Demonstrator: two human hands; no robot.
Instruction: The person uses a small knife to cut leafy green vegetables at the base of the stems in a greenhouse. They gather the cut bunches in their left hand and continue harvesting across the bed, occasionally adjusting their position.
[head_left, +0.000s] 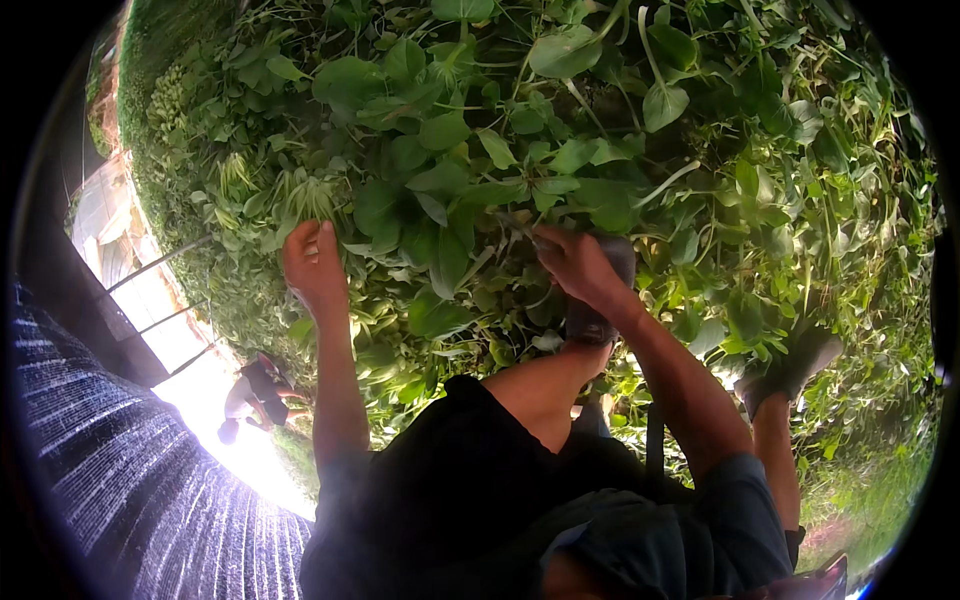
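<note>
Dense leafy green plants (442, 187) with broad oval leaves cover the ground before me. On the left, my left hand (315, 262) is raised at a bunch of pale green stems (304, 196), its fingertips at their lower edge; whether it grips them cannot be told. My right hand (574, 262) is closed around something narrow and greyish that points left into the leaves; it looks like a knife blade (512, 222), but shade blurs it. That hand is just in front of my shoe.
My dark shoes (592, 322) stand among the plants. Another bunch of pale stems (234, 172) lies farther left. A person (259, 394) bends over at the lower left, near metal poles (161, 261) and dark shade netting (150, 480).
</note>
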